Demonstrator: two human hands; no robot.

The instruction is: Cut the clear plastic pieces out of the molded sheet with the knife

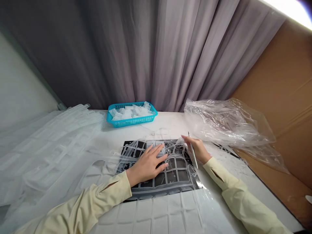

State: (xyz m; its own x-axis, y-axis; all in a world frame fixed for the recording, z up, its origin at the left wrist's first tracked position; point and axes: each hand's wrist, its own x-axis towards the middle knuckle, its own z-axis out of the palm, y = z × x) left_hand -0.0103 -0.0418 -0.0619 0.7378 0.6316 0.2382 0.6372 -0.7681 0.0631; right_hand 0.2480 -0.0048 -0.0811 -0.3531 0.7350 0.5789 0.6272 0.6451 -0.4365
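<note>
My left hand (147, 163) lies with fingers spread on a clear plastic sheet (161, 208) divided into square pockets. Beneath part of the sheet is a black mat (159, 179). My right hand (198, 150), at the mat's right edge, is closed around a thin white pen-like tool (193, 151) and also touches a bit of clear plastic near its fingertips. Small white pieces (159, 149) show beside the left fingertips, and small scraps (176, 149) lie between the hands.
A blue basket (133, 122) of small translucent packets (129, 112) stands at the back. Layered pocketed plastic (56, 139) covers the left side. Crumpled clear film (219, 123) lies at back right, beside a brown cardboard panel (287, 107). A grey curtain (146, 48) hangs behind.
</note>
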